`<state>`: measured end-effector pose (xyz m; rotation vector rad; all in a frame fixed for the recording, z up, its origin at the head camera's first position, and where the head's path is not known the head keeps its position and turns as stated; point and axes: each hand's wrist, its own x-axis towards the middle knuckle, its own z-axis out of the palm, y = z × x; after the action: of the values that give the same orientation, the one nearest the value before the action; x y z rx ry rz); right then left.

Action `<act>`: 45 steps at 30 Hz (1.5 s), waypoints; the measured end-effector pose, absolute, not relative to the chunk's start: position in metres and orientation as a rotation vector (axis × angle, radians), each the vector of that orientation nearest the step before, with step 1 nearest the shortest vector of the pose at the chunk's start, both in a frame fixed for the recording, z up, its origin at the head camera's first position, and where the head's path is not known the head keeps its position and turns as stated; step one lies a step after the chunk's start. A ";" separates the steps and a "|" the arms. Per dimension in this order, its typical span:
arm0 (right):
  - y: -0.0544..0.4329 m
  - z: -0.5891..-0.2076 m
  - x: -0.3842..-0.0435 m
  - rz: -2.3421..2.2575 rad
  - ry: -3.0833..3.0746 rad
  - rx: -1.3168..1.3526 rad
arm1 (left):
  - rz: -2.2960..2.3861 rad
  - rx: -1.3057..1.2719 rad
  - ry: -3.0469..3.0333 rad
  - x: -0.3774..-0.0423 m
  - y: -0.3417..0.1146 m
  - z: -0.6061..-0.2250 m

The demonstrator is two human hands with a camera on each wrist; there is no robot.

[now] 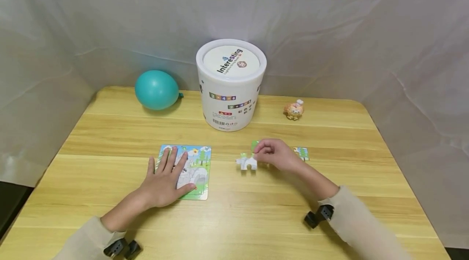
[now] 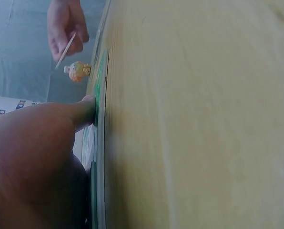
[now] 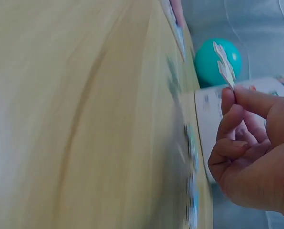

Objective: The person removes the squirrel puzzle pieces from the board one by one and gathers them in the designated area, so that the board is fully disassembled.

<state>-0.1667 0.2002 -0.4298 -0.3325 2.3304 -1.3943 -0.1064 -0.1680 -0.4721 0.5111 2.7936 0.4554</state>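
Note:
A jigsaw puzzle piece [image 1: 247, 162] in grey, white and green is pinched between the thumb and forefinger of my right hand [image 1: 276, 155], held above the table. The right wrist view shows the puzzle piece [image 3: 224, 66] nearly edge-on at the fingertips. Spread flat, my left hand [image 1: 165, 182] rests on a jigsaw puzzle board [image 1: 202, 170] with a picture of trees and a grey animal. The palm and fingers cover the board's left part. Beneath and beyond my right hand lie more puzzle pieces [image 1: 302, 154], partly hidden by it.
Behind the hands stands a white bucket [image 1: 230, 89] with a printed lid. A teal balloon [image 1: 156, 90] lies to its left, and a small orange figurine [image 1: 294, 110] stands to its right. The wooden table [image 1: 234, 223] ends at grey cloth [image 1: 311, 28].

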 end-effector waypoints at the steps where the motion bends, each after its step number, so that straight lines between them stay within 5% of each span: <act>1: 0.207 -0.430 -0.165 -1.386 2.333 -0.335 | 0.455 0.510 2.793 -0.106 -0.168 -0.470; 27: 0.342 -0.433 -0.132 -1.255 2.440 -0.281 | 0.455 0.511 2.802 -0.107 -0.169 -0.476; 45: 0.361 -0.443 -0.128 -1.186 2.525 -0.334 | 0.481 0.537 2.814 -0.105 -0.168 -0.471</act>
<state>-0.1278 0.3613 -0.4435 -0.3336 2.5249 -1.1861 -0.1050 -0.1684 -0.4715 0.5365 2.8135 0.4809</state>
